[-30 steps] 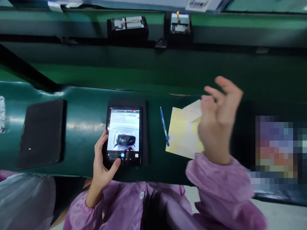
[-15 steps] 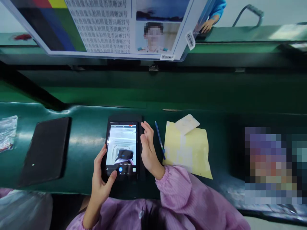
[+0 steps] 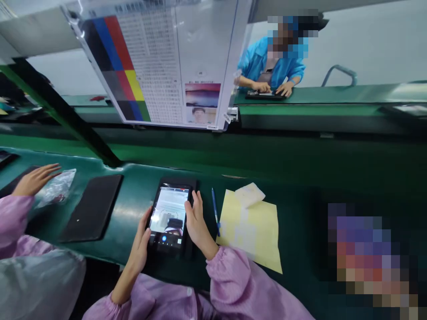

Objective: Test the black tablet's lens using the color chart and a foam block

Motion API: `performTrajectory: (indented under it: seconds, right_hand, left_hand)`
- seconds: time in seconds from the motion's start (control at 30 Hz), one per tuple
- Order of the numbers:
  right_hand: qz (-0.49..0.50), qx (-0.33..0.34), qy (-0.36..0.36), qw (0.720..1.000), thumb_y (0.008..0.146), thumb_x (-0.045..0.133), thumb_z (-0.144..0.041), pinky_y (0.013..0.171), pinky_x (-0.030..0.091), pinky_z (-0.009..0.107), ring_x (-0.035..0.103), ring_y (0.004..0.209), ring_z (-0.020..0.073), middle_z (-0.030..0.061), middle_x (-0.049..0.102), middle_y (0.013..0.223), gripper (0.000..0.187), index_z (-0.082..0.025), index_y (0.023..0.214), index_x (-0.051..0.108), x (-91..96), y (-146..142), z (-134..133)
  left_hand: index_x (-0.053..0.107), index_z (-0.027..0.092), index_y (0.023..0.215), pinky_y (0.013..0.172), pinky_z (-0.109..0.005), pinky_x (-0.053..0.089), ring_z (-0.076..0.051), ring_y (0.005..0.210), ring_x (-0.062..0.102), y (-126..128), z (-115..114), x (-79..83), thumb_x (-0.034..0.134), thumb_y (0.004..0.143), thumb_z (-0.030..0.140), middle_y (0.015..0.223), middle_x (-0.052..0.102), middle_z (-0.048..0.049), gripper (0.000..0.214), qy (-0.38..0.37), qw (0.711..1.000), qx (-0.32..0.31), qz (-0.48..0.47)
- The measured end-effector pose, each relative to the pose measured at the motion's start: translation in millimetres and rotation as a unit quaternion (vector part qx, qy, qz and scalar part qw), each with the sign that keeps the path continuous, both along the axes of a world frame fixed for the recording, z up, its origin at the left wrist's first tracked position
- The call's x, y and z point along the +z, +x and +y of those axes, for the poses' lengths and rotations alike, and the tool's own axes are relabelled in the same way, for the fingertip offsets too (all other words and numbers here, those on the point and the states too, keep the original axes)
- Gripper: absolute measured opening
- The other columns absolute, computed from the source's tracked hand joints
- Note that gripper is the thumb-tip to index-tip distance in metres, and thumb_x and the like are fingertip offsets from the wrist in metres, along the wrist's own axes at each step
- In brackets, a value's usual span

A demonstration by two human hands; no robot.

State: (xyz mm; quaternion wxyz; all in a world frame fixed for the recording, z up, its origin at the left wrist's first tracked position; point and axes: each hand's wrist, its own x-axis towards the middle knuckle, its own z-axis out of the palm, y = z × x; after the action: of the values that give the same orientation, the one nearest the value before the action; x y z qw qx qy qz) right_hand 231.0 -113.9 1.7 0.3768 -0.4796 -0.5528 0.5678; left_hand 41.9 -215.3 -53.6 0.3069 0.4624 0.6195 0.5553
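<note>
**Green workbench (image 3: 133,191): tablet between two hands, right-hand grip unclear**

Tablet (image 3: 169,211) sits just below the centre of the frame, screen up and lit, slightly skewed. Looks like a camera preview, blue round button at the bottom. Black slab (image 3: 195,183) shows behind it; can't tell whether the tablet rests on that or is lifted.

Left hand (image 3: 140,244) holds the left edge, thumb on the near side. Right hand (image 3: 197,222) is at the upper right edge, fingers nearly straight, thumb by the screen border; can't tell if it carries any weight.

Risks, my read:
- Tablet could slide or drop if the left hand loosens while the right is only resting there.
- Stray tap if the right thumb drifts inward.
- Preview could smear if either hand shakes.

Right of the tablet: blue pen (image 3: 215,211) beside yellow paper (image 3: 263,235), white pad (image 3: 250,194) on its top edge. Pen could roll if the right elbow sweeps out.

Left of frame: second black slab (image 3: 93,206), clear bag (image 3: 63,186), a co-worker's hand (image 3: 35,180) near it.

Top: hanging chart (image 3: 163,66); upper right, co-worker in blue (image 3: 283,66).
</note>
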Motion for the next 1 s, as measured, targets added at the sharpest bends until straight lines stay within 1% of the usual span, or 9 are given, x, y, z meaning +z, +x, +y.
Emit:
performTrajectory:
  seconds: [0.1, 0.23, 0.33, 0.43, 0.6, 0.7, 0.77, 0.93, 1.0]
  right_hand:
    - [-0.002, 0.003, -0.004, 1.000, 0.099, 0.039, -0.074, 0.132, 0.009, 0.050, 0.002, 0.161, 0.0280, 0.0170, 0.006, 0.173, 0.096, -0.006, 0.165, 0.022, 2.3, 1.5, 4.4]
    - [-0.006, 0.005, -0.008, 1.000, 0.095, 0.046, -0.067, 0.133, 0.010, 0.045, 0.007, 0.161, 0.0252, 0.0149, 0.014, 0.172, 0.093, -0.010, 0.165, 0.026, 2.6, 1.6, 11.4]
    - [-0.013, 0.004, -0.014, 1.000, 0.093, 0.048, -0.059, 0.132, 0.010, 0.045, 0.008, 0.161, 0.0240, 0.0141, 0.014, 0.172, 0.089, -0.011, 0.164, 0.027, 1.2, 0.3, 14.9]
    - [-0.016, 0.007, -0.014, 1.000, 0.092, 0.049, -0.055, 0.132, 0.010, 0.046, 0.008, 0.161, 0.0241, 0.0148, 0.014, 0.172, 0.088, -0.009, 0.164, 0.027, 0.6, -0.4, 16.8]
    - [-0.021, 0.011, -0.007, 1.000, 0.092, 0.047, -0.056, 0.132, 0.012, 0.047, 0.011, 0.160, 0.0238, 0.0136, 0.016, 0.172, 0.086, -0.012, 0.163, 0.028, 3.6, 0.6, 17.1]
    - [-0.026, 0.018, -0.002, 1.000, 0.092, 0.046, -0.058, 0.132, 0.011, 0.050, 0.010, 0.160, 0.0245, 0.0141, 0.015, 0.172, 0.086, -0.012, 0.163, 0.028, 6.7, 1.4, 15.4]
    - [-0.029, 0.024, 0.001, 0.999, 0.093, 0.045, -0.060, 0.132, 0.011, 0.051, 0.009, 0.160, 0.0242, 0.0136, 0.015, 0.172, 0.086, -0.013, 0.163, 0.027, 8.1, 1.8, 14.1]
    - [-0.036, 0.035, 0.003, 0.999, 0.096, 0.043, -0.063, 0.132, 0.013, 0.053, 0.008, 0.161, 0.0238, 0.0106, 0.013, 0.172, 0.085, -0.017, 0.164, 0.024, 6.8, 2.7, 12.5]
    - [-0.041, 0.035, 0.008, 0.998, 0.096, 0.043, -0.064, 0.132, 0.013, 0.054, 0.007, 0.161, 0.0240, 0.0103, 0.013, 0.172, 0.085, -0.018, 0.164, 0.023, 5.0, 3.0, 12.6]
  left_hand:
    - [0.044, 0.026, 0.157, 0.133, -0.056, 0.009, -0.033, 0.160, 0.025, -5.1, -0.1, 2.2, 0.059, 0.100, 0.049, 0.168, 0.037, -0.0106, 0.064, -0.005, 0.999, -0.035, -0.012]
    - [0.041, 0.029, 0.160, 0.132, -0.055, 0.017, -0.035, 0.159, 0.025, -17.5, -1.6, 7.8, 0.064, 0.093, 0.049, 0.170, 0.034, -0.0079, 0.073, -0.009, 0.994, -0.100, -0.032]
    - [0.038, 0.030, 0.161, 0.130, -0.056, 0.023, -0.038, 0.158, 0.028, -24.0, -2.8, 10.6, 0.070, 0.088, 0.051, 0.170, 0.033, -0.0084, 0.082, -0.023, 0.991, -0.130, -0.031]
    - [0.032, 0.032, 0.163, 0.132, -0.057, 0.017, -0.038, 0.160, 0.023, -23.0, -3.8, 12.7, 0.079, 0.084, 0.045, 0.173, 0.027, -0.0080, 0.093, -0.038, 0.990, -0.133, -0.003]
    - [0.026, 0.030, 0.165, 0.131, -0.060, 0.014, -0.038, 0.160, 0.020, -13.9, -3.5, 15.8, 0.081, 0.085, 0.045, 0.173, 0.023, -0.0117, 0.099, -0.039, 0.992, -0.113, 0.040]
    - [0.025, 0.030, 0.165, 0.132, -0.060, 0.012, -0.037, 0.161, 0.019, -11.9, -3.2, 15.5, 0.085, 0.083, 0.041, 0.173, 0.023, -0.0116, 0.102, -0.036, 0.993, -0.100, 0.057]
    - [0.025, 0.031, 0.165, 0.132, -0.058, 0.013, -0.036, 0.161, 0.017, -13.1, -3.9, 14.0, 0.083, 0.085, 0.042, 0.173, 0.023, -0.0103, 0.100, -0.029, 0.993, -0.099, 0.057]
    - [0.027, 0.033, 0.165, 0.133, -0.053, 0.015, -0.033, 0.161, 0.019, -18.5, -5.9, 9.1, 0.058, 0.099, 0.054, 0.174, 0.023, -0.0063, 0.075, -0.003, 0.993, -0.110, 0.036]
    - [0.029, 0.033, 0.164, 0.133, -0.053, 0.015, -0.032, 0.162, 0.018, -18.9, -5.8, 7.9, 0.059, 0.099, 0.052, 0.174, 0.024, -0.0062, 0.075, 0.001, 0.993, -0.110, 0.037]
